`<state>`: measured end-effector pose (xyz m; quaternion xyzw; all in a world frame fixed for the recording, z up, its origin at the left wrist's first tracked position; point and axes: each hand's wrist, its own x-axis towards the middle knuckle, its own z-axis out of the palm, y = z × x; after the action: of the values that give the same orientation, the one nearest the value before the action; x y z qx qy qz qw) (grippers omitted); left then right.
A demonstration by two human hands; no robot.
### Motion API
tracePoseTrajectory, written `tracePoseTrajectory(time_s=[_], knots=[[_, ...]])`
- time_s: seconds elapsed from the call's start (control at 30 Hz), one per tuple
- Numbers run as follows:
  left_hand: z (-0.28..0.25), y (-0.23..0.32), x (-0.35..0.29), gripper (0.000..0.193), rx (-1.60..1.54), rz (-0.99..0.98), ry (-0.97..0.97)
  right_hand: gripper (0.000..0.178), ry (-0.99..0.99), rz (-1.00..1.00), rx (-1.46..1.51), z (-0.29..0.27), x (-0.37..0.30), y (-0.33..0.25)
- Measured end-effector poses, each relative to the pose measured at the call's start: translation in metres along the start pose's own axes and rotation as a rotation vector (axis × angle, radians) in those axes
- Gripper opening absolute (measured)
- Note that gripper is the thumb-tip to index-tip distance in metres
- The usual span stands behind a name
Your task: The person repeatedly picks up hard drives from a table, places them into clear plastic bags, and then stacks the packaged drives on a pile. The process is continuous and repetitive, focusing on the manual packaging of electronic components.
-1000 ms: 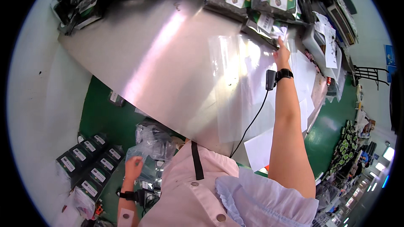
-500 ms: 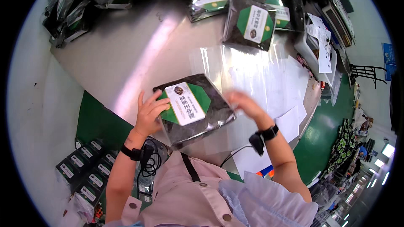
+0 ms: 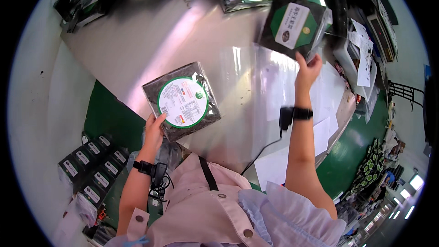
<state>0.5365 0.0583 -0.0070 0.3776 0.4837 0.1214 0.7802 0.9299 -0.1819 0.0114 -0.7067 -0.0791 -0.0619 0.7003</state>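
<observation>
My left hand (image 3: pixel 154 133) grips the near-left edge of a square packet of dried seaweed (image 3: pixel 208 110), thumb on top. That packet is dark and wrapped in clear plastic. A round white label with a green rim faces up on it. Farther off to the right, my right hand (image 3: pixel 306 74) pinches the near edge of a second seaweed packet (image 3: pixel 267 29), which bears a green octagon and a white panel. This second packet is slightly blurred and lies against other packets behind it.
More packets (image 3: pixel 247 3) line the far side of the table (image 3: pixel 114 50). Clear plastic sheets and white paper (image 3: pixel 274 174) lie at right, near a white bin (image 3: pixel 344 57). Boxes of packets (image 3: pixel 87 174) stand low at left. A cable hangs from my right wristband.
The first packet has been turned over, from its octagon label to the round one, and shifted left. My right hand left it and reached forward to the second packet.
</observation>
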Motion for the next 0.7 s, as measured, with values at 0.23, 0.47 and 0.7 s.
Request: tracePoseTrajectory(time_s=[0.23,0.47,0.7], knots=[[0.002,-0.013,0.0,0.032,-0.032,0.024,0.021,0.051,-0.693,-0.615,-0.546,0.044,-0.19,-0.079],[-0.025,-0.017,0.006,0.031,0.029,0.024,0.047,0.054,-0.557,-0.325,-0.619,0.071,-0.155,-0.036],[-0.055,-0.03,0.011,0.031,0.113,-0.008,0.022,0.054,-0.912,0.936,0.105,0.076,-0.126,0.018]])
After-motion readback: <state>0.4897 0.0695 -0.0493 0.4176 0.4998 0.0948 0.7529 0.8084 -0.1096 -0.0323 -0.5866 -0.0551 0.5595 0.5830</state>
